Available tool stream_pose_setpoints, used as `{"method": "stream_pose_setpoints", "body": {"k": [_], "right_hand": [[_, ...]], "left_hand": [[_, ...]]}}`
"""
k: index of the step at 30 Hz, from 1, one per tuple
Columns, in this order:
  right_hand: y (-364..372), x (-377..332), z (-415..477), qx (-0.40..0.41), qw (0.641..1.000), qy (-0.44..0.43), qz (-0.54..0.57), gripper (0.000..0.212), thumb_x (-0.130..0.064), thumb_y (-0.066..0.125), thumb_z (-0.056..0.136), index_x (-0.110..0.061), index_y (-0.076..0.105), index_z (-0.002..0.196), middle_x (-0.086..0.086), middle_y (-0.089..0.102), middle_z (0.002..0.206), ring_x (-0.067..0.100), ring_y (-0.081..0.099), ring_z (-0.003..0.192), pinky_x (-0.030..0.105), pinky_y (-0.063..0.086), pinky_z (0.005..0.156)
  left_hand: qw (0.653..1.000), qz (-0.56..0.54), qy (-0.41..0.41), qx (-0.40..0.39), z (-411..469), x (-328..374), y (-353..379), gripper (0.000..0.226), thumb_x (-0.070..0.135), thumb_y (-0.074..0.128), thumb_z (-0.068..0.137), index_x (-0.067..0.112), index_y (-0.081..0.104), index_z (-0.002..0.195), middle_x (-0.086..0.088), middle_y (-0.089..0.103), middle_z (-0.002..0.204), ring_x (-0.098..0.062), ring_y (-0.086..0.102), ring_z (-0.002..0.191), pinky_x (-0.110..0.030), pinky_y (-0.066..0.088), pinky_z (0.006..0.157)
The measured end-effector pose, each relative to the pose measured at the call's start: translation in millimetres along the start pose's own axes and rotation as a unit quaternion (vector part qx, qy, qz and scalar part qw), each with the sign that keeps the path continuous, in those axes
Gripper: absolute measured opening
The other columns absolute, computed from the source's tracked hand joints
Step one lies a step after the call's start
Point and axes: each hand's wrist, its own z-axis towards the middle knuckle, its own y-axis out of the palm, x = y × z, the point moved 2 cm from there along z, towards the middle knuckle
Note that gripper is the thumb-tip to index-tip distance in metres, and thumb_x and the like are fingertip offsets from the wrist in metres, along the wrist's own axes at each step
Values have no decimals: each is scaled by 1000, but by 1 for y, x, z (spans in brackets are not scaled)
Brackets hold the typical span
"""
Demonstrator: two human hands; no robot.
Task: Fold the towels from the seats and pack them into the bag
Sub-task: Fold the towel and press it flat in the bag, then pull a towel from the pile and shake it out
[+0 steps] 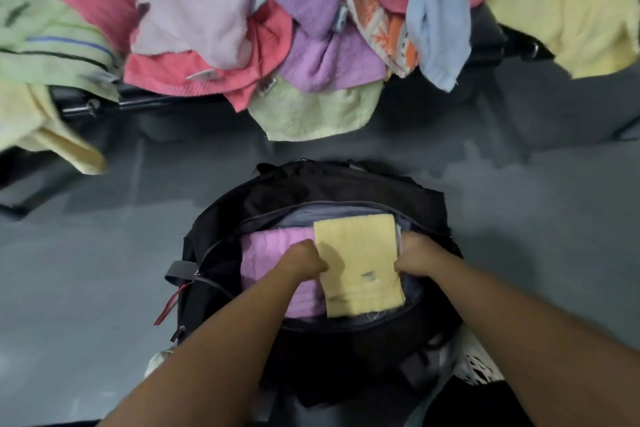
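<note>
Where the black fabric backpack [311, 191] stands open on the grey floor [104, 253], the folded pale-yellow terry towel [360, 263] lies in its mouth. Its long axis runs away from the person, with the far end leaning slightly left. It overlaps a folded pink towel [266, 253]. Both forearms reach forward. The left hand [306, 258] and right hand [415, 258], fingers curled, grip its left and right edges.
</note>
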Motion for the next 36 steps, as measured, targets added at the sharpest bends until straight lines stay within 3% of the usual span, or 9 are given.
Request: {"method": "stream_pose_setpoints", "body": {"k": [6, 10, 14, 19, 23, 25, 27, 31, 36], "right_hand": [[-99, -58, -57, 57, 996, -71, 26, 23, -27, 71, 85, -5, 66, 78, 8, 61, 74, 21, 54, 63, 26, 40, 57], [-160, -110, -115, 48, 978, -160, 121, 14, -21, 67, 95, -7, 67, 96, 10, 65, 87, 19, 60, 80, 33, 53, 77], [-202, -149, -165, 105, 961, -235, 98, 10, -13, 64, 95, -5, 68, 95, 10, 68, 88, 19, 65, 81, 36, 57, 81], [-249, -175, -185, 290, 908, -266, 141, 23, -7, 57, 87, 11, 68, 95, 24, 71, 80, 27, 69, 72, 35, 57, 65], [-270, -199, -175, 362, 877, -280, 149, 30, -12, 62, 86, 14, 67, 101, 30, 70, 98, 41, 67, 91, 49, 55, 82], [-271, -215, -168, 362, 875, -288, 144, 29, -16, 62, 88, 12, 67, 94, 29, 70, 94, 37, 66, 81, 47, 54, 80], [-267, -230, -159, 328, 887, -294, 142, 30, -20, 62, 91, 9, 68, 86, 25, 71, 83, 31, 64, 70, 46, 56, 76], [-251, -247, -140, 247, 918, -261, 167, 39, -32, 65, 95, 6, 71, 95, 21, 76, 87, 36, 74, 80, 46, 61, 74], [-236, -253, -139, 151, 888, -268, 343, 28, -23, 68, 96, 5, 68, 99, 17, 73, 83, 23, 67, 62, 35, 55, 62]], "left_hand": [[990, -25, 82, 115, -68, 29, -117, 21, 19, 63, 91, 0, 72, 90, -15, 76, 89, -26, 69, 76, -36, 57, 77], [973, -14, 138, 185, -126, 47, -199, 14, 16, 63, 90, 6, 71, 85, -9, 76, 80, -21, 69, 69, -29, 56, 70], [946, 20, 159, 282, -173, 56, -274, 9, 17, 65, 90, 13, 68, 82, -2, 74, 76, -19, 70, 73, -30, 55, 73], [880, 4, 140, 453, -192, 54, -323, 37, 25, 67, 91, 10, 55, 123, -10, 61, 119, -30, 59, 106, -37, 46, 83], [888, -25, 101, 449, -175, 47, -327, 65, 34, 70, 92, 1, 42, 140, -18, 41, 150, -34, 45, 132, -36, 40, 98], [899, -61, 68, 429, -158, 40, -325, 81, 39, 66, 94, -3, 26, 151, -23, 32, 156, -37, 37, 140, -38, 36, 105], [904, -66, 39, 422, -142, 33, -324, 77, 40, 62, 97, -6, 28, 149, -28, 37, 150, -40, 42, 135, -39, 37, 104], [890, -61, 65, 447, -127, 18, -329, 24, 24, 63, 95, 0, 65, 98, -17, 65, 99, -33, 59, 97, -32, 40, 76], [841, -136, 122, 509, -148, 18, -331, 12, 14, 59, 93, 8, 58, 83, -2, 57, 80, -22, 50, 77, -33, 36, 58]]}}
